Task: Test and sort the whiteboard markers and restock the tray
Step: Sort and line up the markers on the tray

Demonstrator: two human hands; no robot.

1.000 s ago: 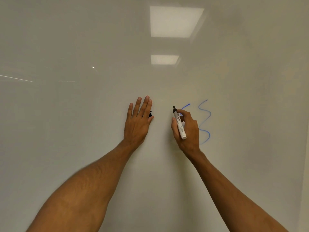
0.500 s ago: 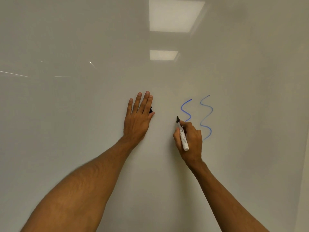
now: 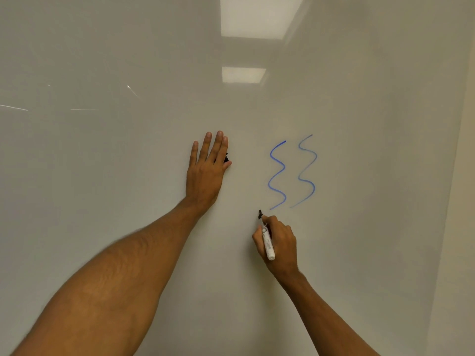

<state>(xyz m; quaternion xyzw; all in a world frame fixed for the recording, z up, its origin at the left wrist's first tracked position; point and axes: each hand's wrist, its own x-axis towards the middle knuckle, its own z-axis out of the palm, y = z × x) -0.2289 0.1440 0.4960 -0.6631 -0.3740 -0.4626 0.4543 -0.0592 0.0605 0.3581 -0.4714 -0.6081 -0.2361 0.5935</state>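
Observation:
My right hand (image 3: 279, 242) grips a white-barrelled marker (image 3: 267, 244), its dark tip up and just below a fresh blue squiggle (image 3: 277, 174) on the whiteboard (image 3: 128, 176). A second, paler blue squiggle (image 3: 307, 170) runs beside it on the right. My left hand (image 3: 205, 170) lies flat against the board with fingers together, pinning a small black object (image 3: 226, 158), probably the marker's cap, under the thumb side. Most of that object is hidden.
The glossy board fills the view and reflects two ceiling lights (image 3: 254, 16). Its right edge meets a pale wall (image 3: 460, 227). No tray or other markers are in view.
My right hand has drawn the left squiggle downward from its top to its bottom and now sits below it. My left hand has stayed flat on the board.

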